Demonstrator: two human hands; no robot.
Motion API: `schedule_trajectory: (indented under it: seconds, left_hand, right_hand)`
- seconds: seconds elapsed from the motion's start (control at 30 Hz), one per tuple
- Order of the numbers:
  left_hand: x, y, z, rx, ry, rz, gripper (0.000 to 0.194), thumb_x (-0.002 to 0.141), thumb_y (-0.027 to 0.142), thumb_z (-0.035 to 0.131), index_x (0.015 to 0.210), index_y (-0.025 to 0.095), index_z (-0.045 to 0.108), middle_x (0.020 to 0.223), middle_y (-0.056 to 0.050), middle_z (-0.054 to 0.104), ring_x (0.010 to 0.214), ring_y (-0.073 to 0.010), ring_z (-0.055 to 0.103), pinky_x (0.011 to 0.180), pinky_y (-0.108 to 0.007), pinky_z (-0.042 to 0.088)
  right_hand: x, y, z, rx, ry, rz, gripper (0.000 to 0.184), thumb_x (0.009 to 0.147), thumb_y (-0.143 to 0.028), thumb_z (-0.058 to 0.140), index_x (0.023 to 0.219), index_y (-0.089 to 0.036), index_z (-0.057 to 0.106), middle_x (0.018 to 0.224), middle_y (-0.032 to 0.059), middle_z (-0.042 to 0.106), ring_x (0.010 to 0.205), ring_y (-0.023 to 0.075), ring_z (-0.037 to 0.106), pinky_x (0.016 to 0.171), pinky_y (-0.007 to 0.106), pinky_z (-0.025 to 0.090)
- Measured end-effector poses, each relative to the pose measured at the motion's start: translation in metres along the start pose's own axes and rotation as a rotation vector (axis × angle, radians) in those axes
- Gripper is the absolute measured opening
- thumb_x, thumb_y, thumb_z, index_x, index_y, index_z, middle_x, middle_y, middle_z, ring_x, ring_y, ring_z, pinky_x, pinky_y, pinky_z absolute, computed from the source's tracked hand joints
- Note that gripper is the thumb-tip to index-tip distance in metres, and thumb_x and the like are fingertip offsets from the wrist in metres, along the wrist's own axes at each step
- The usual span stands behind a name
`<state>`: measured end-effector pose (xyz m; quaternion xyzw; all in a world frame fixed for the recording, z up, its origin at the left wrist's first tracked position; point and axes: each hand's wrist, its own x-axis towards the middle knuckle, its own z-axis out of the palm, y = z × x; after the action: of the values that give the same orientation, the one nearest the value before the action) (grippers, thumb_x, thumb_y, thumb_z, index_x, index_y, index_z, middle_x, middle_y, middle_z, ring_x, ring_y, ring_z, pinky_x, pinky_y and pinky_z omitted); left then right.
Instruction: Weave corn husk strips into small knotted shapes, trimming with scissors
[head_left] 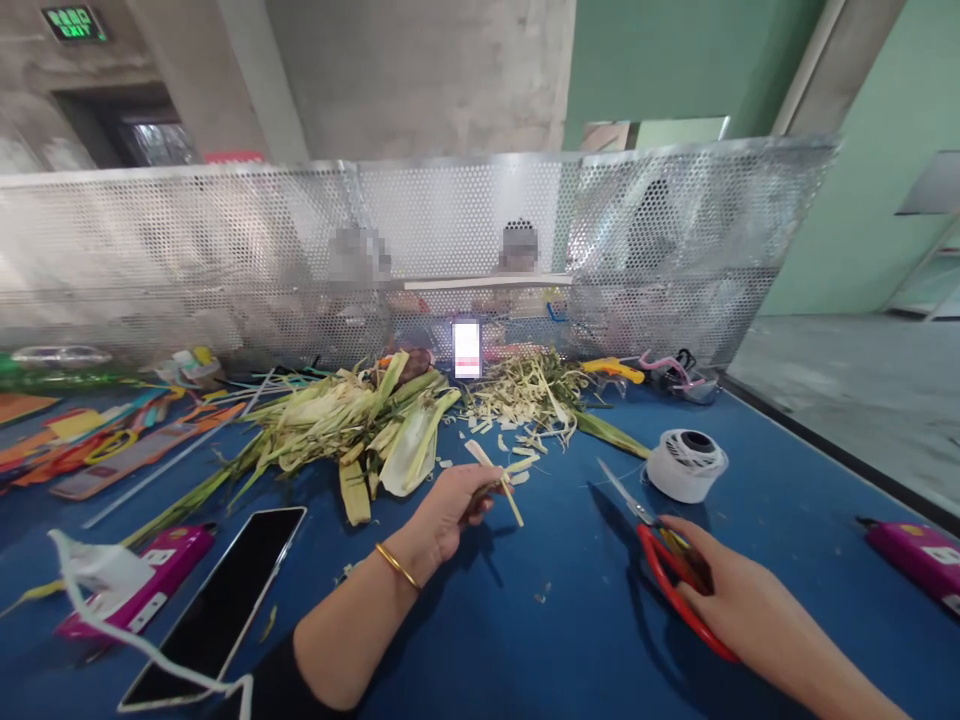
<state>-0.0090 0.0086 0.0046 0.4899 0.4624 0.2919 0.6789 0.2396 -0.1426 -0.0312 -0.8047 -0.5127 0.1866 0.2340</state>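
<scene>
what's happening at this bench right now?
A person at a blue table holds a small bundle of pale green strips in the left hand and red-handled scissors in the right hand. Beyond the hands lie piles of leafy husks and cut scraps. A white spool sits near the scissors; a dark-screened phone lies by the left forearm.
</scene>
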Motion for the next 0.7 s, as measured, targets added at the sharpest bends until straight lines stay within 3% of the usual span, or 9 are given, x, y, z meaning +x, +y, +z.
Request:
schedule_trajectory:
  seconds: [0.13, 0.23, 0.3, 0.4, 0.5, 0.6, 0.7]
  left_hand:
    - [0.004, 0.004, -0.001, 0.021, 0.035, 0.055, 0.022, 0.060, 0.033, 0.067, 0.065, 0.012, 0.062, 0.072, -0.004, 0.063, 0.049, -0.0047, 0.038, 0.042, -0.019, 0.016]
    - [0.007, 0.006, 0.000, -0.022, 0.067, 0.070, 0.023, 0.059, 0.032, 0.066, 0.066, 0.011, 0.061, 0.070, -0.004, 0.061, 0.048, -0.0045, 0.038, 0.042, -0.019, 0.016]
    - [0.010, 0.008, 0.000, -0.060, 0.098, 0.073, 0.025, 0.058, 0.033, 0.067, 0.067, 0.012, 0.060, 0.070, -0.004, 0.061, 0.047, -0.0042, 0.038, 0.041, -0.018, 0.016]
    - [0.018, 0.011, -0.004, -0.121, 0.161, 0.072, 0.030, 0.057, 0.037, 0.069, 0.069, 0.013, 0.057, 0.069, -0.003, 0.061, 0.045, -0.0036, 0.037, 0.041, -0.018, 0.015]
    - [0.026, 0.012, -0.010, -0.158, 0.207, 0.086, 0.029, 0.057, 0.037, 0.069, 0.067, 0.014, 0.056, 0.064, 0.000, 0.058, 0.045, -0.0040, 0.039, 0.041, -0.018, 0.016]
    - [0.032, 0.010, -0.015, -0.147, 0.231, 0.140, 0.023, 0.059, 0.034, 0.066, 0.062, 0.014, 0.055, 0.059, -0.001, 0.057, 0.045, -0.0050, 0.039, 0.040, -0.018, 0.016]
    - [0.033, 0.006, -0.016, -0.149, 0.278, 0.185, 0.020, 0.061, 0.031, 0.064, 0.057, 0.015, 0.054, 0.055, -0.001, 0.056, 0.044, -0.0049, 0.036, 0.040, -0.019, 0.017]
  right_hand:
    - [-0.002, -0.025, -0.002, 0.715, -0.131, -0.156, 0.068, 0.070, -0.038, 0.064, 0.132, -0.020, 0.044, 0.091, 0.0059, 0.065, 0.071, 0.0205, 0.063, 0.068, 0.034, 0.051]
    - [0.009, -0.065, -0.003, 0.990, -0.231, -0.180, 0.059, 0.065, -0.039, 0.074, 0.118, -0.021, 0.054, 0.078, -0.0013, 0.057, 0.061, 0.0133, 0.056, 0.077, 0.035, 0.050]
    - [0.020, -0.090, -0.001, 1.057, -0.341, -0.191, 0.051, 0.063, -0.041, 0.077, 0.106, -0.022, 0.058, 0.069, -0.0043, 0.053, 0.059, 0.0115, 0.053, 0.081, 0.035, 0.048]
    - [0.032, -0.110, 0.008, 1.111, -0.435, -0.277, 0.052, 0.065, -0.055, 0.073, 0.103, -0.022, 0.060, 0.075, -0.0012, 0.057, 0.068, 0.0131, 0.056, 0.081, 0.031, 0.047]
    - [0.036, -0.104, 0.018, 1.093, -0.512, -0.223, 0.063, 0.065, -0.062, 0.070, 0.114, -0.024, 0.057, 0.083, 0.0017, 0.059, 0.066, 0.0128, 0.057, 0.066, 0.026, 0.048]
    - [0.035, -0.087, 0.027, 1.097, -0.565, -0.061, 0.062, 0.068, -0.069, 0.062, 0.110, -0.023, 0.058, 0.074, 0.0001, 0.056, 0.050, 0.0080, 0.050, 0.051, 0.022, 0.044]
    - [0.037, -0.074, 0.039, 1.016, -0.627, -0.090, 0.071, 0.063, -0.072, 0.063, 0.111, -0.019, 0.057, 0.070, 0.0006, 0.056, 0.043, 0.0050, 0.046, 0.042, 0.018, 0.037]
